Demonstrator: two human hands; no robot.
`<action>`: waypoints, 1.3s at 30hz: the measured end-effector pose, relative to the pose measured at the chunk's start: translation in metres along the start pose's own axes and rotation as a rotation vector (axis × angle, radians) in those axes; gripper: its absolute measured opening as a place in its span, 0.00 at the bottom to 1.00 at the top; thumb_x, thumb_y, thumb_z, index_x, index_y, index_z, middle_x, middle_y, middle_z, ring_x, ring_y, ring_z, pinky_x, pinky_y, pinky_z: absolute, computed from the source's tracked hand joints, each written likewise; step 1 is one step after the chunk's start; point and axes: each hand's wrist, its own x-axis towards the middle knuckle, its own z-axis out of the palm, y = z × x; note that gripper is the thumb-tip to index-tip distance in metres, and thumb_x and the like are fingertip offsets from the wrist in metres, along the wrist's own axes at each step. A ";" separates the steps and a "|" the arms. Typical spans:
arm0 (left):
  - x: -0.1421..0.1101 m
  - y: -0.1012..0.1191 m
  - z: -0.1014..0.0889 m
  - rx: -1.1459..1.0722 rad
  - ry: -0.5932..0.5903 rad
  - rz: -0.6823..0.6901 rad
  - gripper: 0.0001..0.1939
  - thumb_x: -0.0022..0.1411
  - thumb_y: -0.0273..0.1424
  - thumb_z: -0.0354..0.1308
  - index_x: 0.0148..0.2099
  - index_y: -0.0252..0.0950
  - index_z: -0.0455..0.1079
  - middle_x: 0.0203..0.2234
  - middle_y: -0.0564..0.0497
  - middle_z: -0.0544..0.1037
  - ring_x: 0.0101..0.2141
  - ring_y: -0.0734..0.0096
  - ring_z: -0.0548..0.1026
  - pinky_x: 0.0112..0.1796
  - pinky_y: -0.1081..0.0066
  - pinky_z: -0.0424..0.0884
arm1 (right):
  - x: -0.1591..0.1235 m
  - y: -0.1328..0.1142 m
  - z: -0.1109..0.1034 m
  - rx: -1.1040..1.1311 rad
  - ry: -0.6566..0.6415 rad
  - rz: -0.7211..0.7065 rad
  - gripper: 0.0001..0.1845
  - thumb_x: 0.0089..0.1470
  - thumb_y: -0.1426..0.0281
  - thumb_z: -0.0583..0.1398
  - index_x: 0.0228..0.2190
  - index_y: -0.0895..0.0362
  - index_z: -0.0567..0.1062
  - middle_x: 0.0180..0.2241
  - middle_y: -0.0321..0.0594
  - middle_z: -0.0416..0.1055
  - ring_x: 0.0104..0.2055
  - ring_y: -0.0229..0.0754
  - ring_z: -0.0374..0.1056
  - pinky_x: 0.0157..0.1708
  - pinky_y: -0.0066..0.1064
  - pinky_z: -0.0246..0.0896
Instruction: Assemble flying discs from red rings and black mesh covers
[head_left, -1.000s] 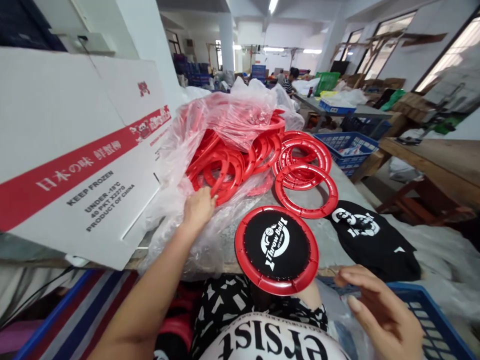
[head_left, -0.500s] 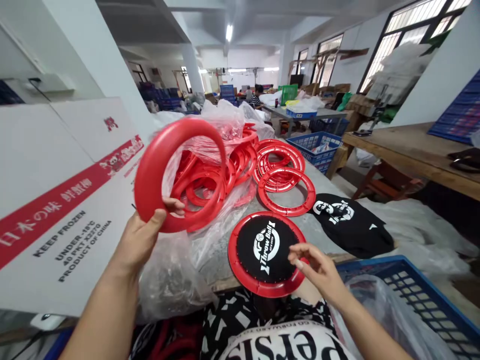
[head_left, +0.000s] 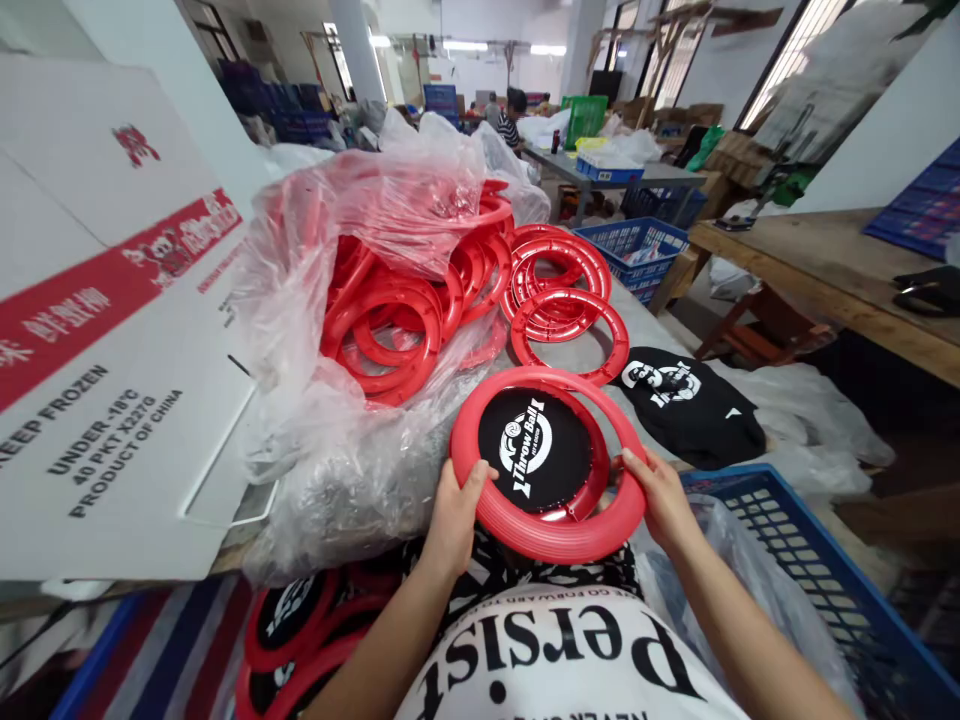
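Red ring (head_left: 559,540), previously left of the printed disc (head_left: 559,450) in the left hand (head_left: 452,515) alone, now found over that disc; right hand (head_left: 664,500) also grips its opposite side. They overlap off-centre; contact cannot be confirmed.

both forearms reaching forward, left hand (head_left: 459,505) and right hand (head_left: 656,490) curled in grip

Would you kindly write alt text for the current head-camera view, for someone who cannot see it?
A left hand and a right hand hold a red ring by its sides over a red-rimmed black disc printed "Throw Ball". Beyond lie more red rings, some under clear plastic; a white carton stands at left, a blue basket at right.
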 end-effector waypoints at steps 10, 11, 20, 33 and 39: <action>0.040 0.003 -0.040 0.920 0.102 0.343 0.27 0.65 0.46 0.53 0.57 0.32 0.67 0.48 0.38 0.73 0.51 0.49 0.73 0.55 0.48 0.67 | 0.038 0.004 0.022 -0.945 -0.089 -0.072 0.36 0.63 0.48 0.51 0.61 0.61 0.67 0.47 0.56 0.78 0.50 0.58 0.74 0.48 0.44 0.66; 0.042 0.002 -0.042 1.004 0.106 0.371 0.26 0.66 0.46 0.52 0.56 0.31 0.69 0.46 0.37 0.73 0.51 0.48 0.72 0.55 0.47 0.67 | 0.039 0.001 0.024 -1.045 -0.099 -0.038 0.38 0.64 0.48 0.49 0.63 0.62 0.63 0.48 0.59 0.77 0.51 0.60 0.74 0.50 0.46 0.65; 0.046 -0.031 -0.054 1.279 0.125 0.476 0.33 0.68 0.44 0.52 0.65 0.25 0.61 0.56 0.30 0.68 0.57 0.43 0.68 0.57 0.44 0.66 | 0.033 -0.007 0.021 -1.452 -0.192 0.056 0.41 0.65 0.45 0.39 0.60 0.61 0.67 0.43 0.65 0.78 0.48 0.68 0.75 0.46 0.55 0.65; 0.027 -0.055 -0.068 1.505 -0.270 1.060 0.36 0.59 0.29 0.63 0.68 0.40 0.60 0.63 0.38 0.67 0.65 0.45 0.62 0.63 0.45 0.57 | 0.040 0.014 0.006 -1.002 -0.131 -0.020 0.36 0.63 0.55 0.54 0.65 0.61 0.59 0.43 0.48 0.78 0.45 0.53 0.75 0.47 0.40 0.65; 0.024 -0.046 -0.064 1.260 -0.227 1.372 0.18 0.67 0.37 0.56 0.56 0.39 0.72 0.45 0.42 0.78 0.52 0.52 0.74 0.59 0.50 0.62 | 0.034 0.019 0.001 -0.681 -0.090 -0.002 0.31 0.58 0.54 0.57 0.57 0.60 0.70 0.33 0.42 0.77 0.35 0.46 0.74 0.34 0.34 0.66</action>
